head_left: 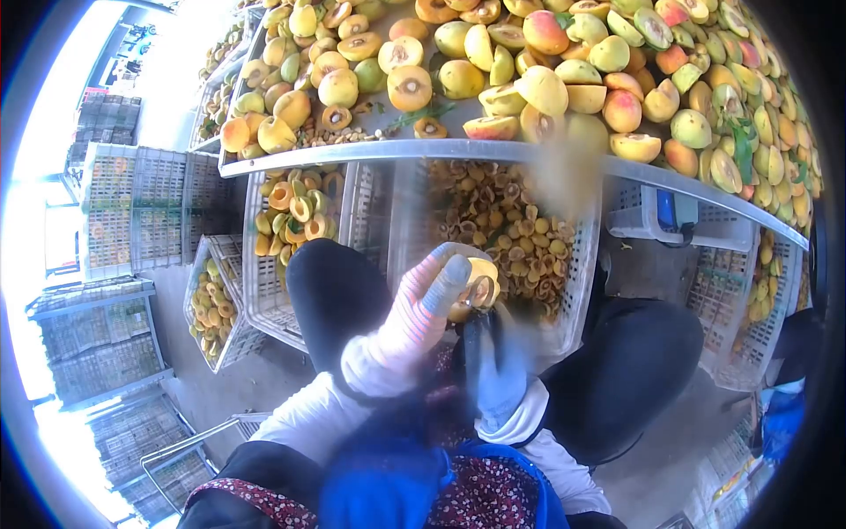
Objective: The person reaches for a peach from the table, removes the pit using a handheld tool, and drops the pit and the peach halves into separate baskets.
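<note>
My left hand (414,304), in a pale glove with grey fingertips, is closed around a yellow peach half (483,271), with its cut face and brown middle showing. Close below the fruit is my right hand (502,366), gloved and smeared by motion. Its fingers wrap a dark-handled tool (477,339), whose upper end meets the cut face; its exact kind is blurred. Under both hands stands a crate (582,282) holding many brownish-yellow fruit pieces (529,251). Above it, a pale yellow blurred thing (568,172) hangs in front of the table edge.
A metal-edged table (352,152) ahead bears heaped peaches (538,88), whole and halved, with some leaves. To the left are a crate of peach halves (295,207) and another fruit crate (211,304). Stacked crates (132,212) stand farther left. My knees flank the middle crate.
</note>
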A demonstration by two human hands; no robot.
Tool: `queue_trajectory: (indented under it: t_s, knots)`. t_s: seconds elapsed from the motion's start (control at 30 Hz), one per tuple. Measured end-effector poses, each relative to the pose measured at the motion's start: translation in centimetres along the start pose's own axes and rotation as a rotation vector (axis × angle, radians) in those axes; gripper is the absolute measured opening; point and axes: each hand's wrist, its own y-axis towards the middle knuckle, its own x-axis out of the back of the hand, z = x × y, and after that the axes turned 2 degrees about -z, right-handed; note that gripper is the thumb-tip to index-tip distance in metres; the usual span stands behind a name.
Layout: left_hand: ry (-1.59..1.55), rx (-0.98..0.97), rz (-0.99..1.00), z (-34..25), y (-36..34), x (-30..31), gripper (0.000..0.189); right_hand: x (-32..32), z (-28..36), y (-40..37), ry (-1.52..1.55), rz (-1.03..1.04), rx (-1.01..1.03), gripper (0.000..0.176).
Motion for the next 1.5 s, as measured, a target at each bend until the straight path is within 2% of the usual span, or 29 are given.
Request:
queue_trajectory:
  t_s: [0.07,0.17,0.27,0.37,0.53,0.6,0.67,0.7,0.77,0.8,0.87,0.9,1.0,1.07,1.13,1.2,1.23,1.27,1.33,1.37,1.4,1.43,1.47,1.5]
  knots:
    - [0.011,-0.039,-0.090,1.0,-0.5,-0.3,0.031,0.0,0.2,-0.1,-0.015,-0.032,-0.017,0.035]
    - [0.047,-0.011,-0.133,0.6,-0.9,-0.8,0.028,0.1,0.3,-0.4,0.111,0.076,-0.085,0.036]
    - [0.094,0.067,-0.076,-0.4,-0.8,-0.6,0.027,0.2,0.6,-1.1,0.200,0.127,-0.184,0.037]
    - [0.135,0.087,-0.035,0.3,-0.8,-0.4,0.026,-0.4,-0.7,-2.7,0.223,0.092,-0.175,0.038]
    - [0.250,-0.004,0.026,1.4,-1.0,0.3,0.034,1.9,0.3,-1.7,0.711,0.474,-0.745,0.034]
    - [0.265,-0.055,0.094,1.0,-1.0,0.5,0.037,2.0,0.1,-1.4,1.128,0.622,-0.944,0.038]
    - [0.322,-0.089,0.100,1.2,-1.0,0.6,0.043,1.6,-0.7,-1.5,1.781,0.745,-1.092,0.042]
    - [0.340,-0.101,0.113,1.3,-0.9,0.7,0.043,1.5,-1.0,-1.5,1.880,0.804,-1.062,0.044]
    - [0.403,-0.154,0.202,1.9,-0.2,1.6,0.045,1.4,-1.2,-1.5,2.087,0.869,-1.170,0.044]
    - [0.386,-0.099,0.220,1.9,0.0,1.6,0.045,1.4,-1.2,-1.5,2.188,0.901,-1.228,0.044]
    - [0.354,0.013,0.256,1.6,0.1,1.6,0.045,0.5,-2.1,-2.3,2.358,0.887,-1.155,0.047]
    - [0.183,0.112,0.252,1.9,0.0,1.6,0.044,0.1,-2.4,-2.5,2.442,0.880,-1.112,0.049]
    - [-0.022,0.157,0.122,3.1,-0.4,1.4,0.044,0.0,-2.1,-2.0,2.407,0.947,-1.074,0.044]
    - [-0.230,0.291,0.003,4.2,-1.2,0.8,0.050,0.1,-1.0,-1.2,2.465,0.864,-0.877,0.045]
    - [-0.062,0.165,-0.184,4.9,-2.4,0.1,0.050,0.1,-0.9,-0.9,2.473,0.839,-0.827,0.046]
    - [0.107,-0.100,-0.268,4.8,-1.5,4.2,0.038,0.2,-2.3,-0.7,2.440,0.840,-0.887,0.046]
    - [0.059,-0.223,-0.401,2.2,-1.6,4.7,0.034,-0.1,-2.6,-1.1,2.446,0.743,-1.010,0.047]
    - [0.145,-0.357,-0.523,-0.5,-1.9,5.3,0.035,-0.2,-2.9,-1.5,2.266,0.664,-1.091,0.047]
    - [0.725,-0.705,-0.651,-4.1,-0.4,11.9,0.036,-0.5,-3.3,-1.8,1.910,0.516,-1.193,0.048]
    - [1.289,-0.619,-0.735,-6.4,-0.7,14.1,0.036,-0.6,-3.4,-1.6,1.854,0.570,-1.178,0.046]
    - [1.849,-0.488,-0.801,-8.2,-0.5,15.2,0.036,-0.5,-2.8,-0.9,1.715,0.516,-1.233,0.045]
    - [2.086,-0.106,-0.910,-9.3,0.1,15.5,0.034,-0.2,-1.8,-0.3,1.577,0.460,-1.286,0.044]
    - [1.940,-0.323,-0.874,-10.2,0.7,14.1,0.036,-0.2,-1.3,-0.2,1.438,0.399,-1.341,0.043]
    - [1.782,-0.528,-0.823,-10.5,1.7,11.9,0.038,-0.4,-2.0,-0.4,1.590,0.477,-1.253,0.040]
